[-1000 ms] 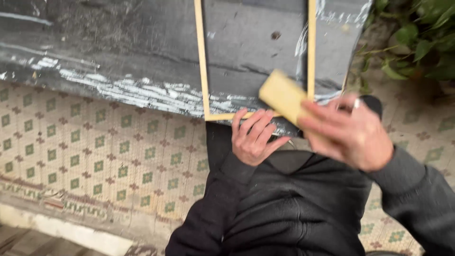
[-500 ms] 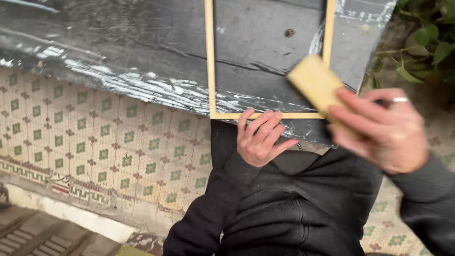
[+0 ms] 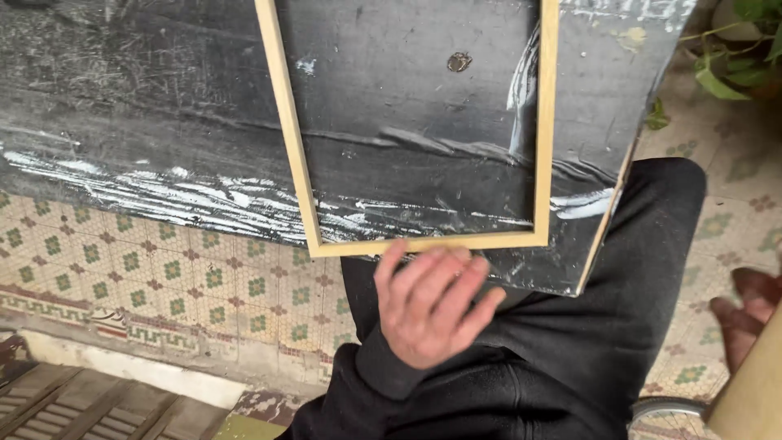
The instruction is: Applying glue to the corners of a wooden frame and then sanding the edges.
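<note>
Below wooden frame [image 3: 423, 243] — left hand [image 3: 428, 305] touching its bottom rail.

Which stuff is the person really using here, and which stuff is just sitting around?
In use:
left hand
wooden frame
dark painted board
tan block, only partly in view at the right edge

Just around:
patterned floor tiles
green plant
wooden slats

hand [image 3: 432, 305]: 2 | wooden frame [image 3: 423, 243]: 1 | black board [image 3: 163, 122]: 1 | wooden block [image 3: 753, 391]: 1
</note>
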